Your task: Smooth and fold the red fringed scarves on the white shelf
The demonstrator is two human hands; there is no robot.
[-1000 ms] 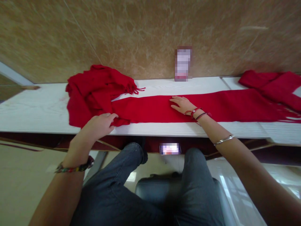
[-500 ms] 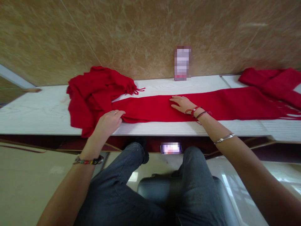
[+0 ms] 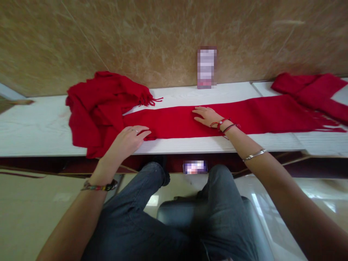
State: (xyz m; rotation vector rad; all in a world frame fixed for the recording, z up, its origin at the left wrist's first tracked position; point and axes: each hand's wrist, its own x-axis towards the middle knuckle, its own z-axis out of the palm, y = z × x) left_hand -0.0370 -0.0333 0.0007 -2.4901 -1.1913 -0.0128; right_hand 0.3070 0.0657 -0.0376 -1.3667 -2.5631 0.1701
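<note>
A red scarf (image 3: pixel 171 121) lies stretched lengthwise along the white counter. Its left part is bunched in a heap (image 3: pixel 95 112) with a fringe at the back, and its right end shows more fringe. My right hand (image 3: pixel 208 116) rests palm down on the middle of the flat stretch, fingers spread. At the scarf's near edge, beside the heap, my left hand (image 3: pixel 130 139) touches the cloth with fingers extended and the thumb a little apart. Its lower fingers are partly hidden.
Another folded red cloth (image 3: pixel 307 87) lies at the counter's right end. A blurred-out upright card or phone (image 3: pixel 206 69) leans on the marbled wall (image 3: pixel 163 40). The white counter (image 3: pixel 40 127) has a front edge above my knees; a lit phone (image 3: pixel 195 167) sits below it.
My left hand has loosened from the scarf's near edge, its fingers and thumb coming apart. The right hand stays flat on the cloth. The whole view has shifted slightly.
</note>
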